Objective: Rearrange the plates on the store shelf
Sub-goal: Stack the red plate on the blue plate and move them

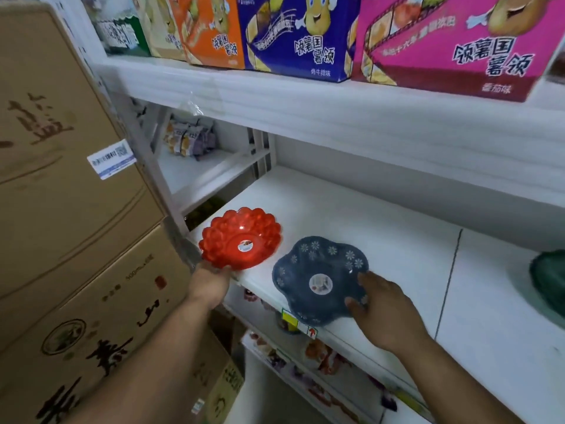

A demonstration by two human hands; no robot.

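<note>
Cardboard boxes (70,209): brown, stacked at the left, standing just beside the shelf end and the left arm.
Shelf (382,228): white, middle tier; broad bare room behind and to the right of the plates, a seam running front to back right of the blue plate.
Upper shelf (305,108): carries bright snack cartons (443,41) and overhangs the plates.
Red plate (240,238): translucent, scalloped, at the shelf's left front corner, tilted up, a round sticker at its centre.
Blue plate (318,280): flower-shaped with white daisies, just beside the red one, at the front edge, near lip slightly over it.
Green plate (548,283): only its edge shows at far right, well apart.
Left hand (211,286): fingers curled under the red plate's near rim, gripping it.
Right hand (382,307): fingers spread, thumb and fingertips closed on the blue plate's right rim.
Lower shelf (305,356): packaged goods beneath the front edge, blurred.
</note>
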